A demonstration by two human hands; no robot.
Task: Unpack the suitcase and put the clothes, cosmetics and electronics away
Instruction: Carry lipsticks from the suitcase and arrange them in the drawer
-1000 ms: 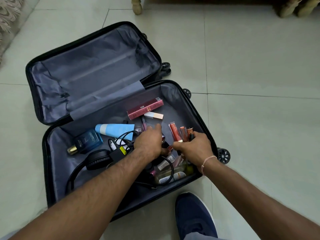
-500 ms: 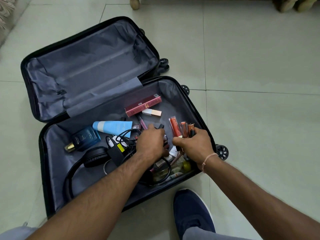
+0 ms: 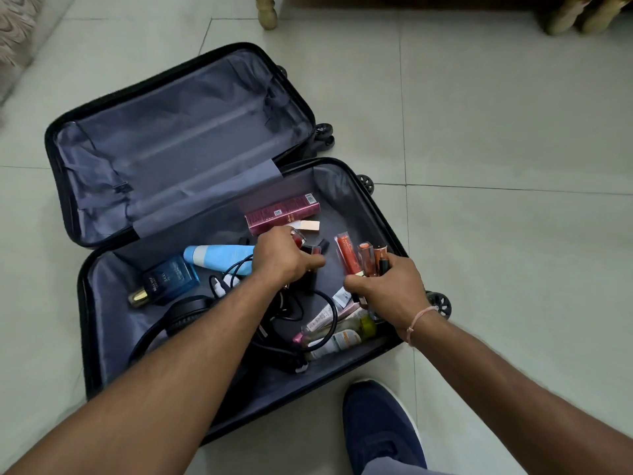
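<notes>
Home: tiled floor (image 3: pixel 496 114), turned wooden furniture legs (image 3: pixel 267 12).

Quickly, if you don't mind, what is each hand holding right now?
Left hand: grips small dark-red cosmetics.
Right hand: grips a bunch of orange lip-gloss tubes.

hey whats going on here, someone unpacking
Yes. A person is bent over an open suitcase on the tiled floor, gathering small cosmetics from it. The right hand grips a bunch of lip gloss tubes, and the left hand is closed on a few small dark red items. Still lying in the case are a blue perfume bottle, a light blue tube, a maroon box, black headphones, cables and more tubes. The lid half holds nothing visible.
</notes>
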